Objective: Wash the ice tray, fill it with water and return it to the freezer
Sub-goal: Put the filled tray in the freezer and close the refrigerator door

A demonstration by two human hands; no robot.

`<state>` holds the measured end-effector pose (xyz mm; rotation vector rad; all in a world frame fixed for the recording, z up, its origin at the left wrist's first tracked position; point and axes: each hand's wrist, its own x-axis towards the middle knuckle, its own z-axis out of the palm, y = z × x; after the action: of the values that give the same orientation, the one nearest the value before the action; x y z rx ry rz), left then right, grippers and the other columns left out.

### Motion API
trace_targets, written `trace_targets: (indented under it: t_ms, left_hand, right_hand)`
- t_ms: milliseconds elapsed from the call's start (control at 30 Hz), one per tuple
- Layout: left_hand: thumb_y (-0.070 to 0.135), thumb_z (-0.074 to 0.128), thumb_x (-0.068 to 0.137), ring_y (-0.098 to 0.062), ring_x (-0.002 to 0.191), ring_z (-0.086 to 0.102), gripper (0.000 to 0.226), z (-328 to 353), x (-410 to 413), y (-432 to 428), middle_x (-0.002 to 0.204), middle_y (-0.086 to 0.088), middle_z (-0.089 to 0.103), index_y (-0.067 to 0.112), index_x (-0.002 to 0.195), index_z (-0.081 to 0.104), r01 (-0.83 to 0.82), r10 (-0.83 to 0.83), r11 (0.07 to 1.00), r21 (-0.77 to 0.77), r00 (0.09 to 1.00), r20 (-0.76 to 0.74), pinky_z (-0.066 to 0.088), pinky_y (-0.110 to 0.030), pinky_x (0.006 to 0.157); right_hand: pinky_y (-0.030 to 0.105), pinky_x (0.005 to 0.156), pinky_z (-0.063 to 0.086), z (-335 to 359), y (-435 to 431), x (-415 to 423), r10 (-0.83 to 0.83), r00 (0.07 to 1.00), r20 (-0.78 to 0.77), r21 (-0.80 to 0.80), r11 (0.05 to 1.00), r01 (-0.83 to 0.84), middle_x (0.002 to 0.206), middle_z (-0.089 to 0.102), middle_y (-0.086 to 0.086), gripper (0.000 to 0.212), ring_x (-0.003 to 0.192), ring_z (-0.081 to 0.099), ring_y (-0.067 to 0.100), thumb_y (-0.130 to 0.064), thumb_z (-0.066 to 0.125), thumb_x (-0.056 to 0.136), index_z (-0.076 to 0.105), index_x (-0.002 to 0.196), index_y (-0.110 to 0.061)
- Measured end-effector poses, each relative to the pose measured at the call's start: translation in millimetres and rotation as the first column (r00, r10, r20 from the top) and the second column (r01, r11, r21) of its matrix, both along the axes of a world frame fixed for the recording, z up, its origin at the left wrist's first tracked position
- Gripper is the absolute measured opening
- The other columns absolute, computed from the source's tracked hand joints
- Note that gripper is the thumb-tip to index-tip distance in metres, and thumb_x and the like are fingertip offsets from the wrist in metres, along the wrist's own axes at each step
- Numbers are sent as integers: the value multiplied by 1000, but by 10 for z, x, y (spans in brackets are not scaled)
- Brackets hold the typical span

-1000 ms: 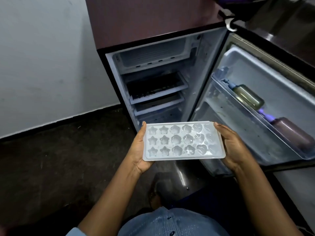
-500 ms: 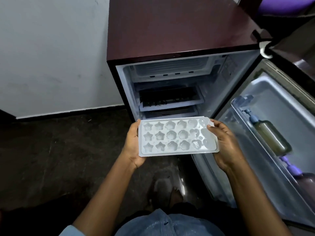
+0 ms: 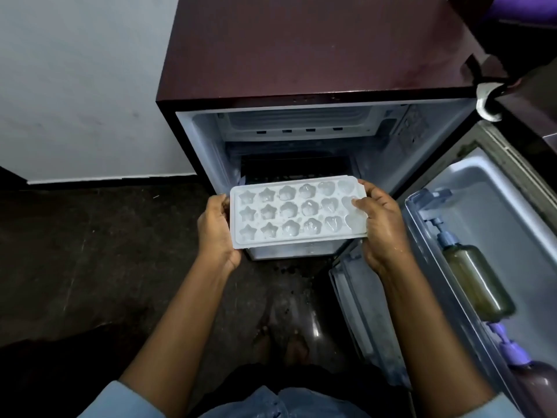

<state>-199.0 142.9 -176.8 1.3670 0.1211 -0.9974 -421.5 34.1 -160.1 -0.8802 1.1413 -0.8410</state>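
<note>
1. Since half a second ago the white plastic ice tray with star, flower and heart moulds [image 3: 298,211] has gone forward; it is now held level before the open maroon fridge [image 3: 301,55], below the freezer compartment [image 3: 298,122].
2. The left hand [image 3: 215,233] grips the tray's left short edge, fingers curled underneath.
3. The right hand [image 3: 382,227] pinches the right edge, thumb on the rim, fingers beneath.
4. The moulds glisten wet.
5. An olive pump bottle [image 3: 473,282] and a brownish pump bottle [image 3: 536,387] sit in the clear door shelf [image 3: 422,224].

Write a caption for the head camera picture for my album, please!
The left hand and right hand hold the ice tray in front of the open fridge.
</note>
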Motion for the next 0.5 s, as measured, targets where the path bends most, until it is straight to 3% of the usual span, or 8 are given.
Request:
trace_targets:
  t_ms: [67, 200, 267, 367, 433, 500]
  left_hand:
    - [23, 58, 98, -23, 77, 72, 26, 1, 31, -78, 76, 1, 73, 16, 75, 66, -21, 21, 1000, -1, 999, 36, 59, -42, 75]
    - [21, 60, 94, -38, 97, 75, 16, 110, 129, -277, 104, -13, 75, 8, 94, 69, 28, -28, 1000, -1, 999, 38, 60, -63, 86]
    - [19, 59, 93, -40, 100, 76, 16, 131, 202, -386, 111, -17, 76, 8, 98, 69, 17, -17, 1000, -6, 999, 43, 60, -65, 84]
    - [18, 57, 92, -38, 95, 78, 21, 105, 256, -453, 117, -20, 77, 8, 106, 68, -3, 4, 1000, -14, 999, 32, 65, -58, 75]
    - [18, 57, 93, -40, 100, 77, 19, 72, 283, -522, 119, -20, 77, 9, 105, 70, 4, -4, 1000, 1, 999, 34, 64, -61, 78]
    - [18, 58, 94, -42, 103, 76, 16, 51, 318, -645, 119, -20, 76, 10, 101, 70, 11, -11, 1000, -7, 999, 37, 63, -62, 80]
  right_hand:
    - [36, 72, 64, -26, -68, 41, -49, 999, -11, -2, 999, 49, 100, 77, 4, 34, 88, 75, 21, 4, 48, 100, 67, 124, -11]
    - [39, 82, 58, -17, -246, 171, -174, 984, -36, -42, 984, 172, 101, 74, 5, 27, 91, 70, 20, -5, 47, 103, 66, 122, -1]
    - [36, 82, 57, 8, -350, 271, -217, 975, -47, -66, 975, 213, 99, 74, 3, 29, 91, 70, 19, -10, 46, 104, 68, 121, 2]
    - [29, 76, 58, -21, -396, 365, -211, 977, -42, -89, 974, 207, 89, 76, -5, 24, 87, 73, 15, -14, 49, 103, 73, 106, -10]
    - [36, 89, 57, -96, -436, 390, -224, 974, -32, -87, 972, 220, 98, 76, -2, 17, 100, 74, 23, -19, 57, 97, 73, 103, -15]
    - [39, 91, 57, -151, -536, 413, -235, 972, -13, -85, 969, 233, 98, 76, 0, 15, 99, 74, 23, -14, 60, 97, 72, 106, -13]
